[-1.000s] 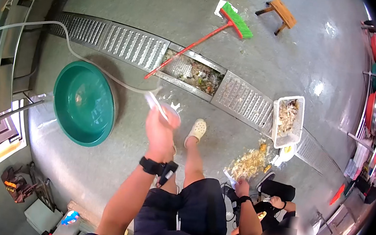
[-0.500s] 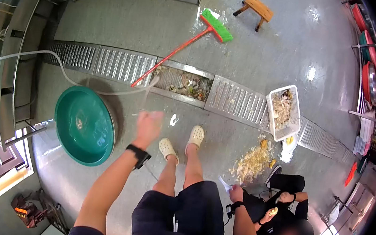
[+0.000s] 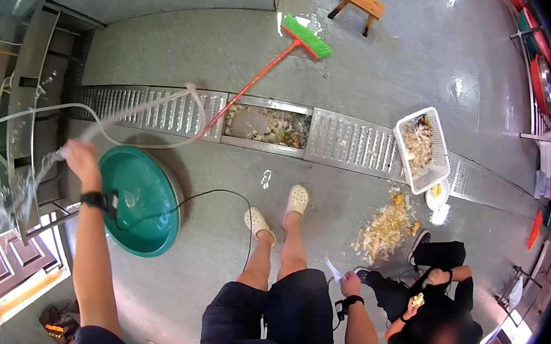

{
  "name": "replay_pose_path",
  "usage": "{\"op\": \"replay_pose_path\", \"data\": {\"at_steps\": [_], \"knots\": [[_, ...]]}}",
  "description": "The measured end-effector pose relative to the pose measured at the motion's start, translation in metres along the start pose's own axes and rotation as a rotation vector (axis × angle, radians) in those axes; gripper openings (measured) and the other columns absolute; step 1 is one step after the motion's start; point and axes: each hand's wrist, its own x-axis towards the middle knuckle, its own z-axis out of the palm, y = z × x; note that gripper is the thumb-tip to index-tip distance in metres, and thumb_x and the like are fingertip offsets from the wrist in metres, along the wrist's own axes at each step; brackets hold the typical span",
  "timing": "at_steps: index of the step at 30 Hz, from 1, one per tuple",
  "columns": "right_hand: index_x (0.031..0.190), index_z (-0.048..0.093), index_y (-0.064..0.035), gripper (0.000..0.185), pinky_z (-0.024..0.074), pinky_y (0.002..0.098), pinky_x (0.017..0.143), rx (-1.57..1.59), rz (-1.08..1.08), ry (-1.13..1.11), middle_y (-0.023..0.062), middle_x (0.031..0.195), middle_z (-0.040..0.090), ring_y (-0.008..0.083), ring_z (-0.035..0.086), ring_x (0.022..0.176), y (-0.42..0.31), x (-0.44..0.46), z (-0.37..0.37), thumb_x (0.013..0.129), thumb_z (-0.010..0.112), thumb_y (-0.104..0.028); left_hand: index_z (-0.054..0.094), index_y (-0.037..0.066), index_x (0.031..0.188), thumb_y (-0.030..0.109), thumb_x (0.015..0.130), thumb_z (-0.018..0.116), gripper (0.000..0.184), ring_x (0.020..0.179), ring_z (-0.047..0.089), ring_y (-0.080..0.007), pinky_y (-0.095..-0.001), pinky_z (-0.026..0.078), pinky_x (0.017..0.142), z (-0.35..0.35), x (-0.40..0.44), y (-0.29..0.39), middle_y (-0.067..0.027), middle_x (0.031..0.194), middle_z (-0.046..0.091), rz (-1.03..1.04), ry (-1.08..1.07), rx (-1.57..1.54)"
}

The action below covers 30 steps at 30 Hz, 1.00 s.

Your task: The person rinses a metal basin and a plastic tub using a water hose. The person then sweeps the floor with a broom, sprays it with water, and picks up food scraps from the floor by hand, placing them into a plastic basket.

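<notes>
My left hand [image 3: 81, 159] is closed around the end of a pale hose [image 3: 143, 107], left of the green tub [image 3: 129, 200]. Water [image 3: 29, 185] sprays from the hose end toward the metal rack. The hose loops back over the drain grates. Low at my right side, my right hand [image 3: 350, 284] grips a thin whitish, pointed thing [image 3: 334, 270] whose kind I cannot make out. A dark cord crosses from my left wrist over the tub toward my legs.
A red-handled broom with green bristles [image 3: 307, 39] lies over the grated drain [image 3: 353, 140], one section uncovered with scraps. Right are a white basket [image 3: 441, 139], a bowl [image 3: 437, 193], a peelings pile [image 3: 382, 235] and a crouching person [image 3: 434, 318]. A wooden stool [image 3: 362, 1] stands beyond.
My left hand has swung left from near the drain to beyond the tub, pulling the hose end along. Water now splashes at the rack. My right hand keeps its hold.
</notes>
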Motion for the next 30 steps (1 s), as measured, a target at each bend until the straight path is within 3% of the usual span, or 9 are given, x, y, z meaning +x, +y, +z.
{"op": "replay_pose_path", "data": {"at_steps": [5, 6, 8, 10, 13, 16, 19, 22, 30], "knots": [[0.081, 0.061, 0.0004, 0.015, 0.0497, 0.0431, 0.071, -0.045, 0.017, -0.039, 0.0211, 0.079, 0.064, 0.0379, 0.063, 0.078, 0.018, 0.0, 0.01, 0.07, 0.062, -0.01, 0.051, -0.003, 0.081, 0.029, 0.098, 0.044, 0.037, 0.052, 0.063, -0.0226, -0.0312, 0.051, 0.04, 0.046, -0.093, -0.076, -0.0116, 0.067, 0.058, -0.467, -0.105, -0.065], [0.081, 0.061, -0.0002, 0.015, 0.0497, 0.0434, 0.072, -0.08, 0.04, -0.062, 0.021, 0.08, 0.064, 0.0378, 0.063, 0.079, 0.014, 0.001, 0.005, 0.07, 0.062, -0.011, 0.051, -0.003, 0.083, 0.029, 0.097, 0.047, 0.035, 0.053, 0.064, -0.0239, -0.0316, 0.053, 0.043, 0.067, -0.106, -0.073, -0.012, 0.067, 0.06, -0.436, -0.178, -0.086], [0.082, 0.062, -0.0016, 0.016, 0.0499, 0.0438, 0.073, -0.163, -0.021, -0.042, 0.0206, 0.081, 0.065, 0.0379, 0.063, 0.08, 0.018, 0.005, 0.002, 0.071, 0.062, -0.013, 0.055, -0.002, 0.087, 0.028, 0.094, 0.052, 0.031, 0.063, 0.066, -0.027, -0.0364, 0.055, 0.049, 0.127, -0.117, -0.042, -0.0131, 0.072, 0.063, -0.827, 0.019, -0.328], [0.083, 0.062, -0.0026, 0.017, 0.0501, 0.0438, 0.076, -0.172, -0.002, -0.093, 0.0201, 0.082, 0.065, 0.0374, 0.063, 0.082, 0.012, 0.006, -0.011, 0.071, 0.063, -0.015, 0.056, 0.005, 0.103, 0.032, 0.076, 0.07, 0.041, 0.071, 0.066, -0.0298, -0.0426, 0.052, 0.059, 0.173, -0.125, -0.07, -0.0125, 0.084, 0.067, -0.191, -0.368, 0.577], [0.083, 0.061, -0.0019, 0.02, 0.0498, 0.043, 0.078, -0.182, 0.004, -0.111, 0.0193, 0.084, 0.065, 0.0363, 0.063, 0.086, 0.033, 0.019, -0.015, 0.071, 0.065, -0.018, 0.059, -0.005, 0.096, 0.041, 0.088, 0.058, 0.047, 0.074, 0.066, -0.036, -0.0469, 0.051, 0.068, 0.184, -0.097, 0.061, -0.0231, 0.08, 0.065, -0.543, -0.176, 0.094], [0.084, 0.061, -0.0014, 0.021, 0.0493, 0.0437, 0.077, -0.212, -0.045, -0.118, 0.0195, 0.084, 0.064, 0.0369, 0.063, 0.086, 0.026, 0.033, -0.024, 0.072, 0.064, -0.019, 0.063, -0.004, 0.066, 0.048, 0.09, 0.056, 0.057, 0.059, 0.063, -0.0338, -0.0433, 0.048, 0.058, 0.182, -0.06, 0.037, -0.0204, 0.062, 0.063, -0.156, -0.033, 0.38], [0.08, 0.059, -0.0018, 0.019, 0.0486, 0.0451, 0.072, -0.23, -0.127, -0.018, 0.019, 0.079, 0.063, 0.0377, 0.062, 0.08, 0.022, 0.033, -0.031, 0.073, 0.064, -0.018, 0.062, -0.007, 0.066, 0.051, 0.083, 0.064, 0.061, 0.054, 0.059, -0.0318, -0.0438, 0.044, 0.055, 0.123, -0.024, 0.088, -0.0236, 0.061, 0.06, -0.056, -0.061, 0.33], [0.08, 0.058, -0.0004, 0.017, 0.0497, 0.0421, 0.068, -0.207, -0.136, -0.042, 0.0168, 0.076, 0.063, 0.0334, 0.063, 0.074, 0.009, 0.043, -0.031, 0.071, 0.064, -0.013, 0.064, -0.005, 0.066, 0.046, 0.083, 0.069, 0.054, 0.054, 0.049, -0.0138, -0.0353, 0.041, 0.055, 0.09, 0.003, 0.12, -0.0061, 0.053, 0.055, -0.088, 0.035, 0.064], [0.083, 0.06, -0.0008, 0.015, 0.0466, 0.0442, 0.067, -0.006, -0.439, 0.112, 0.0192, 0.076, 0.06, 0.0383, 0.059, 0.074, -0.148, 0.058, -0.05, 0.074, 0.06, -0.012, 0.062, -0.001, 0.067, 0.041, 0.089, 0.064, 0.048, 0.036, 0.039, -0.0096, -0.0274, 0.029, 0.036, 0.072, 0.008, 0.247, -0.0022, 0.047, 0.046, -0.321, -0.194, -0.367]]}}
